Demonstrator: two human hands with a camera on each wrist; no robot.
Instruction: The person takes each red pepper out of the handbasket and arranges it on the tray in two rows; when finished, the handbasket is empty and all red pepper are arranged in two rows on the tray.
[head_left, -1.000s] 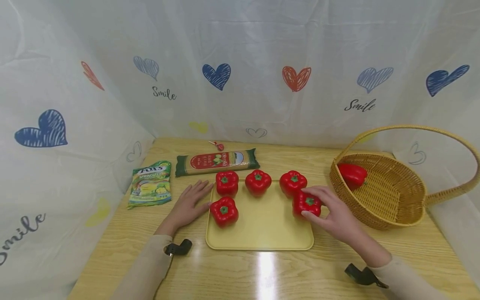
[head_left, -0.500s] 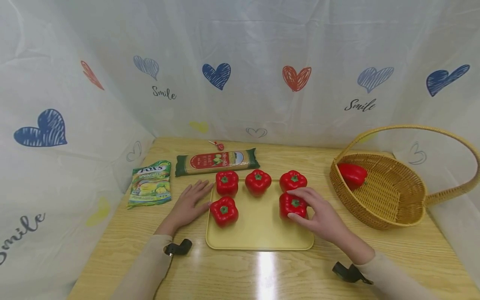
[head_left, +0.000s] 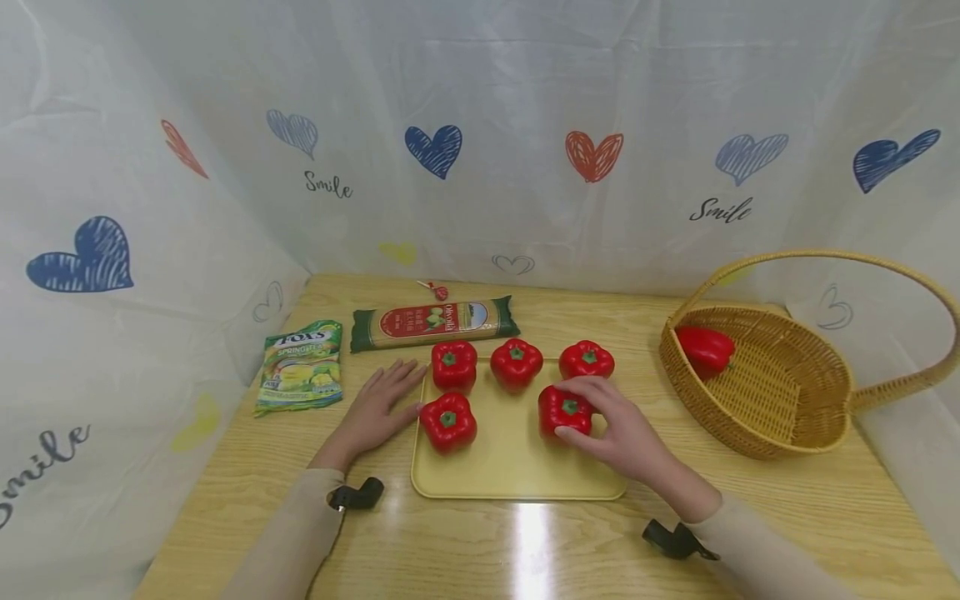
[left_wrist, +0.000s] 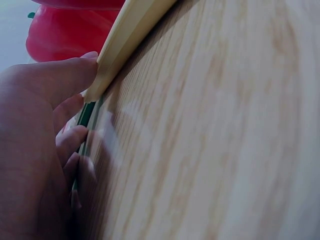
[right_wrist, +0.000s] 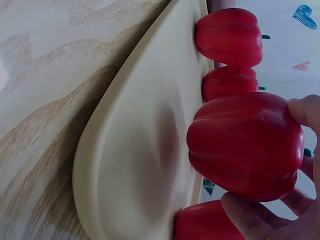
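My right hand grips a red bell pepper between thumb and fingers, over the right half of a pale yellow tray. In the right wrist view that bell pepper hangs above the tray floor, with a shadow beneath. Three bell peppers line the tray's far side: left, middle and right. Another bell pepper sits at the tray's left edge. Fingers spread, my left hand lies on the table beside the tray, its thumb at the tray rim.
A wicker basket with a tall handle stands on the right, one red bell pepper inside. Behind the tray lie a spaghetti pack and a lollipop. A green candy bag is at left. Curtains surround the table.
My right hand has carried the bell pepper leftward, from the tray's right edge to farther in over the tray. My left hand has stayed in place.
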